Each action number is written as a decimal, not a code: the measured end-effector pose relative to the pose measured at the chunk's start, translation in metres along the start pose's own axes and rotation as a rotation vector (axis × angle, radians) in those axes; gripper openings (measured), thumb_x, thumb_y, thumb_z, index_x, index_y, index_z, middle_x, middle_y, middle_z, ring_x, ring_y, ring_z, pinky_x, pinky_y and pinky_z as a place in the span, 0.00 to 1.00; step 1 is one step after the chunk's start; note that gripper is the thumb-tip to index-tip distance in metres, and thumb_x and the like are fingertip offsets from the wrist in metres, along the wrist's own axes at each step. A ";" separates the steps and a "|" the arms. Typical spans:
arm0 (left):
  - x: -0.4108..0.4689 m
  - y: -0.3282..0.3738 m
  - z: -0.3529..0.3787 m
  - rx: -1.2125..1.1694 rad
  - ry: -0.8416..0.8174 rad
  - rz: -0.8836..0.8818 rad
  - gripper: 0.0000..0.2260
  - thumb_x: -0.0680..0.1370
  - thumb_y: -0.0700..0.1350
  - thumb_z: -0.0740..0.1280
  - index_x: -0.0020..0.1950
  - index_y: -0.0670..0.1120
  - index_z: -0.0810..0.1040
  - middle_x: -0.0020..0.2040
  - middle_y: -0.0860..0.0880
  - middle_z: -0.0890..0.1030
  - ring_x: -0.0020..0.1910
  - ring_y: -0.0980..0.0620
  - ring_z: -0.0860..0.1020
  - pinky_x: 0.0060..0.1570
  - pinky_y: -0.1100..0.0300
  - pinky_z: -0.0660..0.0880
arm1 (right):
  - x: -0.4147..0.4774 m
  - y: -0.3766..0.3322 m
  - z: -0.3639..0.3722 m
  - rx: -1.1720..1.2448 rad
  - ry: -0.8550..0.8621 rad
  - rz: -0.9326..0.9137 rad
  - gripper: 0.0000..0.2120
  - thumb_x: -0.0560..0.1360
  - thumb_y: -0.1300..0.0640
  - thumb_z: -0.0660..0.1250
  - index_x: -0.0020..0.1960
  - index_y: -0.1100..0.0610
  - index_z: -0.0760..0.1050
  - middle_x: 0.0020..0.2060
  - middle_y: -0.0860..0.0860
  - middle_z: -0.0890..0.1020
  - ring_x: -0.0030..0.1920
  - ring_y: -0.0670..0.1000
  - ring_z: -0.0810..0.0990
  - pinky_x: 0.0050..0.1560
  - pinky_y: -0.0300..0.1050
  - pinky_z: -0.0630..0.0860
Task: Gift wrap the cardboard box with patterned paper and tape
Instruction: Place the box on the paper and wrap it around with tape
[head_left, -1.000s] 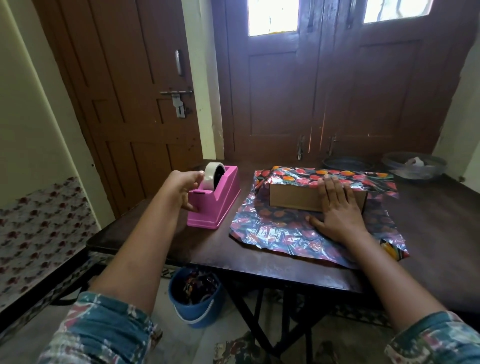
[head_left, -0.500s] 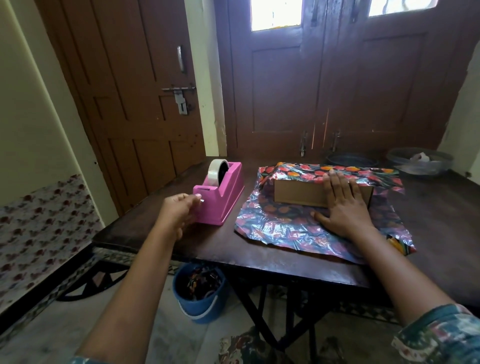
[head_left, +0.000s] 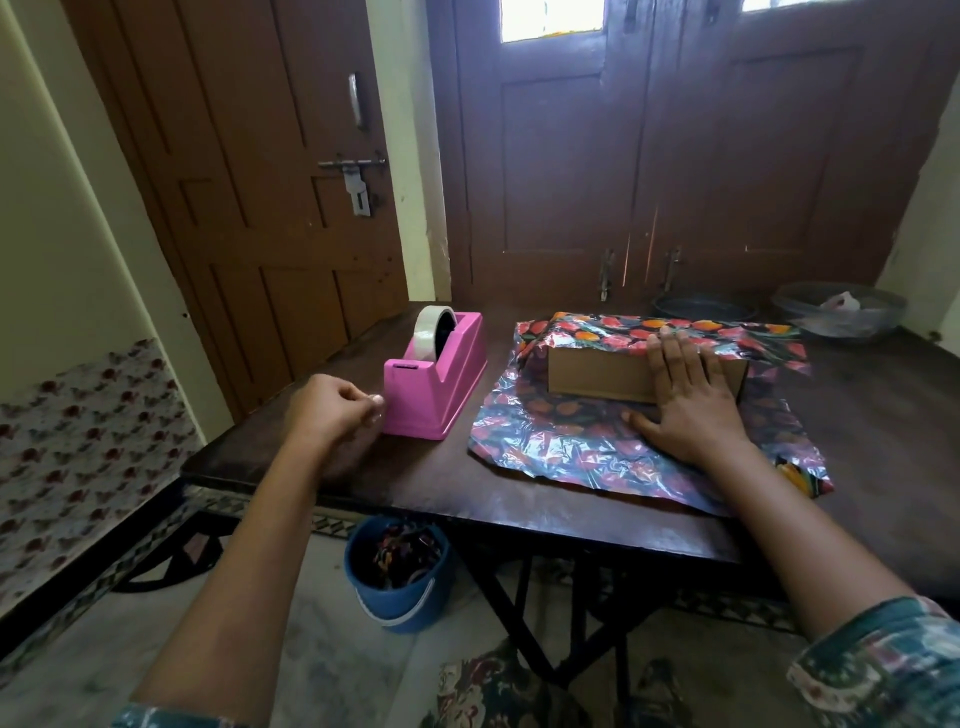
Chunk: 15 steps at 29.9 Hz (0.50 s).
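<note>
A brown cardboard box (head_left: 597, 374) lies on a shiny sheet of patterned paper (head_left: 561, 441) with red and orange flowers; the paper's far flap is folded over the box top. My right hand (head_left: 685, 405) lies flat over the box's near right side, palm on the paper, fingers spread. Left of the sheet stands a pink tape dispenser (head_left: 441, 384) carrying a clear tape roll (head_left: 431, 332). My left hand (head_left: 332, 415) is just in front of the dispenser's cutter end, thumb and fingers pinched on what looks like a short piece of clear tape, barely visible.
All of this sits on a dark wooden folding table (head_left: 363, 478). A dark dish (head_left: 704, 306) and a clear bowl (head_left: 841, 312) stand at its far right. A blue bucket (head_left: 400, 571) with scraps is on the floor under the near edge. Brown doors close off the back.
My left hand went from the tape roll down and back toward me, ending pinched in front of the dispenser. The right hand stayed flat on the box.
</note>
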<state>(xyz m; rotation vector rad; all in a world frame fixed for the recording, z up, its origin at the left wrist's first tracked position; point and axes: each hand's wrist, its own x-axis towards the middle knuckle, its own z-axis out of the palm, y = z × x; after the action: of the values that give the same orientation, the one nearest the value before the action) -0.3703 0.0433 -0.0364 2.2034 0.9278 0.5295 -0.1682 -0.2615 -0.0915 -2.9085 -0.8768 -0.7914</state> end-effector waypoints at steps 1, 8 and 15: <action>-0.007 0.004 -0.004 -0.066 -0.017 0.029 0.10 0.74 0.46 0.71 0.34 0.45 0.78 0.37 0.45 0.81 0.34 0.51 0.76 0.34 0.60 0.71 | 0.000 0.000 0.000 0.003 0.007 0.002 0.50 0.62 0.31 0.38 0.76 0.61 0.46 0.75 0.59 0.51 0.75 0.58 0.47 0.70 0.47 0.33; -0.046 0.091 0.050 -0.620 -0.216 0.285 0.11 0.77 0.48 0.66 0.41 0.40 0.78 0.33 0.48 0.77 0.29 0.56 0.72 0.30 0.66 0.69 | -0.002 -0.003 -0.006 0.036 -0.026 0.011 0.48 0.64 0.32 0.42 0.76 0.60 0.42 0.76 0.57 0.47 0.76 0.57 0.44 0.70 0.48 0.33; -0.033 0.146 0.167 -0.708 -0.234 0.216 0.16 0.75 0.46 0.69 0.28 0.46 0.74 0.24 0.52 0.75 0.25 0.57 0.69 0.31 0.61 0.66 | -0.003 -0.002 -0.005 0.099 -0.007 -0.003 0.46 0.65 0.36 0.50 0.75 0.63 0.51 0.74 0.62 0.55 0.74 0.61 0.53 0.69 0.47 0.34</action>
<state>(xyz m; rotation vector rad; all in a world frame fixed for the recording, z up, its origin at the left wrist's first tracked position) -0.2266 -0.1278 -0.0491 1.6677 0.3022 0.5742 -0.1741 -0.2626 -0.0885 -2.8272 -0.8935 -0.7167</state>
